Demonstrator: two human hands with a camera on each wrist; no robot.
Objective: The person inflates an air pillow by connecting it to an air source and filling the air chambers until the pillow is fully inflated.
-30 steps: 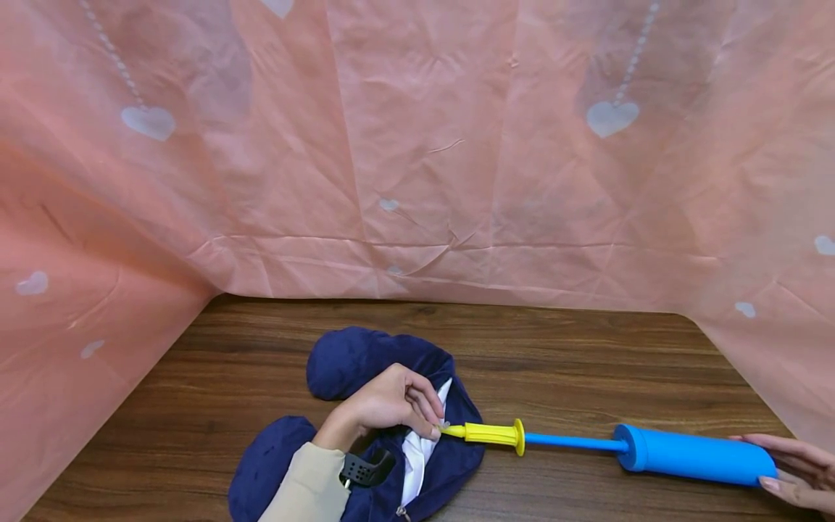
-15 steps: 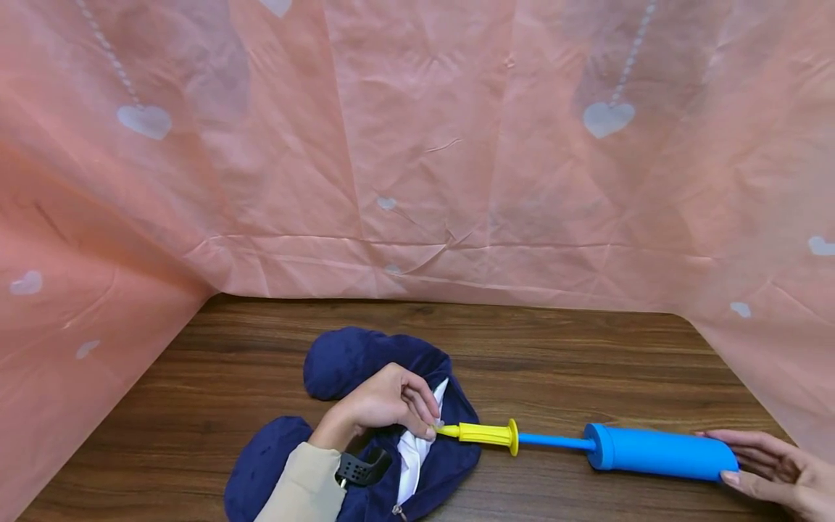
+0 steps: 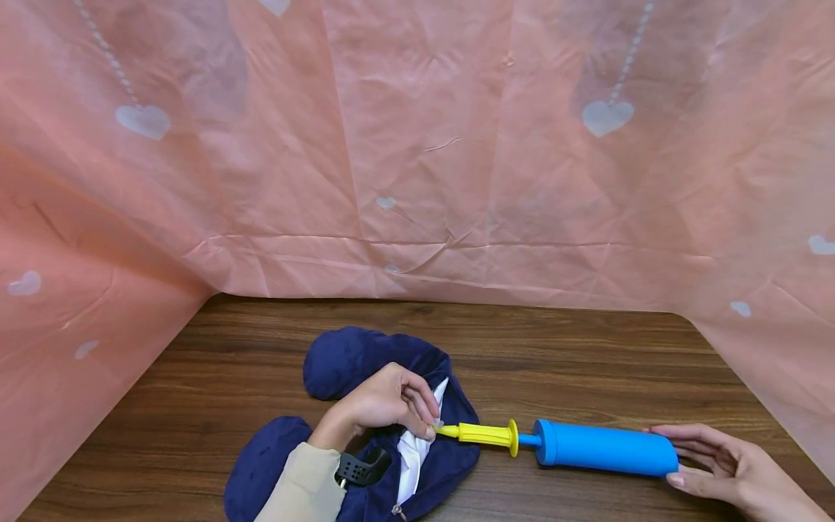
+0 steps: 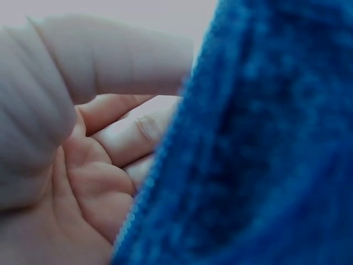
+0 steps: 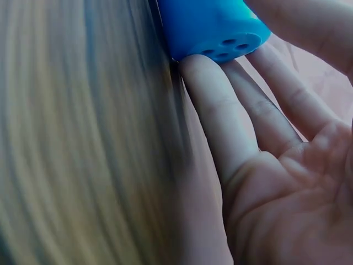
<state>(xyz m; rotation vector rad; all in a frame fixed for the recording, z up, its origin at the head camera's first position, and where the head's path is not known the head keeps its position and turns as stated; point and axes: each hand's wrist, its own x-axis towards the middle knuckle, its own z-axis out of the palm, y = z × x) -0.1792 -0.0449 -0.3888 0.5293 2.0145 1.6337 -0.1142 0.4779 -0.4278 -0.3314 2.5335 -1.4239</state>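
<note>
A navy U-shaped neck pillow (image 3: 365, 355) lies with its zipper undone, white lining (image 3: 412, 464) showing in the slit. My left hand (image 3: 385, 399) is over it, thumb and fingers pinching a small clear valve where the yellow nozzle (image 3: 483, 433) of a hand pump ends; the fingertips partly hide this joint. In the left wrist view, blue fabric (image 4: 265, 132) covers the fingertips. The pump's blue barrel (image 3: 607, 448) lies to the right, a short piece of rod (image 3: 528, 440) showing. My right hand (image 3: 724, 464) grips the barrel's rear end, which has small holes in the right wrist view.
Brown wood-grain tabletop (image 3: 554, 362) lies under everything. Pink curtain (image 3: 417, 145) with pale hearts hangs at the back and on both sides. A metal zipper pull (image 3: 399, 511) shows at the pillow's lower edge. A black wrist strap (image 3: 362, 467) circles the left wrist.
My right hand has pushed the blue barrel leftwards, and the rod between it and the yellow handle has become much shorter. The left hand and pillow stay nearly in place.
</note>
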